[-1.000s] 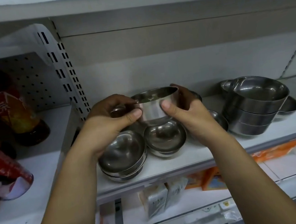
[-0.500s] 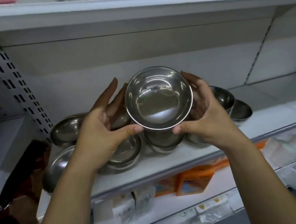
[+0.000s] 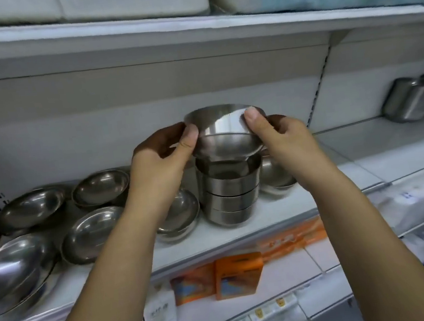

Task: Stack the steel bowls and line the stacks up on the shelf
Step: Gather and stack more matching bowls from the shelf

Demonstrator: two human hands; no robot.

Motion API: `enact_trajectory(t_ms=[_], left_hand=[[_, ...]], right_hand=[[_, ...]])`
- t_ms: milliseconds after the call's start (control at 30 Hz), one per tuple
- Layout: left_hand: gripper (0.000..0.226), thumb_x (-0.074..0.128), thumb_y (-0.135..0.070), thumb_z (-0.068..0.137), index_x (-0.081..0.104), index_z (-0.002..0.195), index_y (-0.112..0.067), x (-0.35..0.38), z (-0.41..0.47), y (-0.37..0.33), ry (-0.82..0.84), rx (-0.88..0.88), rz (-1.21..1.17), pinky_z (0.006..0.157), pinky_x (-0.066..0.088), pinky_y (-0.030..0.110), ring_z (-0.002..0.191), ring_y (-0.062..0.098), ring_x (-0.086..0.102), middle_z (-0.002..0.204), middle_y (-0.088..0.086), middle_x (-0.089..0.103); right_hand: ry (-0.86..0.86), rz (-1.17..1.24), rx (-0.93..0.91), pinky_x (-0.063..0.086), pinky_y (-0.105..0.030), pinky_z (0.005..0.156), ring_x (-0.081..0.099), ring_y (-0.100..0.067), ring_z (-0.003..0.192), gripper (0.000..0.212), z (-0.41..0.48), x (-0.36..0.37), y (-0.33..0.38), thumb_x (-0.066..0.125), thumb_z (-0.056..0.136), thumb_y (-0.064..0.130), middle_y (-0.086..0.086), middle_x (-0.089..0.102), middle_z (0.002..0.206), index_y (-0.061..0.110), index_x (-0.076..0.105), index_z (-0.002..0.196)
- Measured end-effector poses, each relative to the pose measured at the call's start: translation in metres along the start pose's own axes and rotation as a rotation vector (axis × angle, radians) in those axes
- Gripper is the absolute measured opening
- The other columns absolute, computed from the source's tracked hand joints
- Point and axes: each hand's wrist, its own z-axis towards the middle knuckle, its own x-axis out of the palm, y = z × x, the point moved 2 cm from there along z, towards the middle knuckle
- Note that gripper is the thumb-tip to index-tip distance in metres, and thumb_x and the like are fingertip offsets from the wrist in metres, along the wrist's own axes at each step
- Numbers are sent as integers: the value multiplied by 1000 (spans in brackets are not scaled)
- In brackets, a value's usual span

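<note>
Both hands pinch one steel bowl [image 3: 223,123] at its rim, left hand [image 3: 160,161] and right hand [image 3: 286,142], thumbs on the near wall. It hangs right above the stack [image 3: 231,201], apparently not seated yet. Left of the stack, loose bowls [image 3: 88,234] lie scattered on the shelf [image 3: 242,234]; another bowl [image 3: 275,176] sits just right of it. My read: one stack underway, most stacking and lining-up left.

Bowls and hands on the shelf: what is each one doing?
stack: nested bowls, standing upright on the shelf.
held bowl: upright, above the stack, between both hands.
left hand: gripping the held bowl's side.
right hand: gripping its other side.
loose bowls: scattered left of the stack, some tilted.
</note>
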Motion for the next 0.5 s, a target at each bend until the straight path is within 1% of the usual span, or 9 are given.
enact_trajectory(t_ms=[67, 100, 133, 200, 267, 300, 367, 433, 500], left_hand=[[41, 71, -51, 89, 72, 123, -29, 12, 5, 2, 15, -26, -1, 100, 56, 36, 107, 2, 68, 110, -15, 76], [42, 72, -51, 88, 72, 123, -29, 17, 8, 4, 12, -40, 14, 101, 55, 37, 107, 2, 68, 110, -15, 76], [41, 73, -50, 87, 72, 123, -29, 21, 11, 6, 7, -52, 27, 103, 54, 38, 107, 2, 68, 110, -14, 75], [31, 76, -45, 86, 73, 115, -33, 28, 16, 12, -3, -71, 28, 104, 53, 38, 106, -1, 67, 108, -16, 75], [20, 78, -41, 85, 73, 104, -39, 31, 19, 17, -6, -62, 26, 105, 52, 35, 106, -3, 66, 105, -19, 75], [19, 79, -40, 85, 72, 102, -42, 31, 19, 21, -9, -51, 26, 104, 52, 33, 107, -4, 65, 106, -21, 75], [23, 79, -36, 86, 70, 103, -49, 28, 16, 28, -10, -33, 24, 101, 52, 31, 109, -1, 64, 108, -24, 73], [32, 79, -34, 87, 68, 106, -57, 24, 12, 36, -7, -7, 44, 103, 51, 35, 119, 8, 62, 115, -26, 71], [36, 77, -33, 89, 65, 114, -56, 21, 6, 43, 2, 12, 76, 106, 48, 33, 127, 7, 57, 125, -24, 67]], right_hand=[[9, -24, 40, 50, -19, 68, 71, -8, 86, 58, 11, -10, -8, 58, 83, 74, 5, 77, 90, 21, 74, 97], [20, -29, 48, 49, -22, 70, 70, -10, 87, 57, 15, -12, -11, 57, 85, 73, 4, 76, 90, 20, 73, 96], [31, -40, 46, 48, -23, 71, 69, -10, 87, 55, 21, -14, -16, 57, 87, 72, 4, 75, 90, 20, 72, 96], [48, -62, 33, 45, -23, 68, 64, -7, 82, 51, 30, -17, -26, 57, 88, 69, 7, 70, 85, 20, 70, 93], [83, -71, 21, 45, -19, 66, 62, -4, 80, 48, 36, -17, -36, 57, 90, 66, 8, 69, 86, 20, 69, 95], [105, -59, 9, 46, -15, 65, 62, 0, 83, 47, 38, -16, -40, 58, 91, 64, 10, 69, 91, 20, 69, 101], [149, -9, -31, 44, -2, 68, 63, 7, 93, 51, 40, -14, -50, 61, 87, 63, 13, 70, 105, 22, 66, 117], [202, 30, -79, 44, 0, 75, 63, 14, 100, 59, 40, -12, -58, 65, 80, 63, 16, 69, 113, 25, 62, 124], [255, 42, -117, 44, 1, 79, 60, 19, 102, 63, 40, -10, -66, 67, 76, 62, 18, 67, 117, 29, 58, 129]])
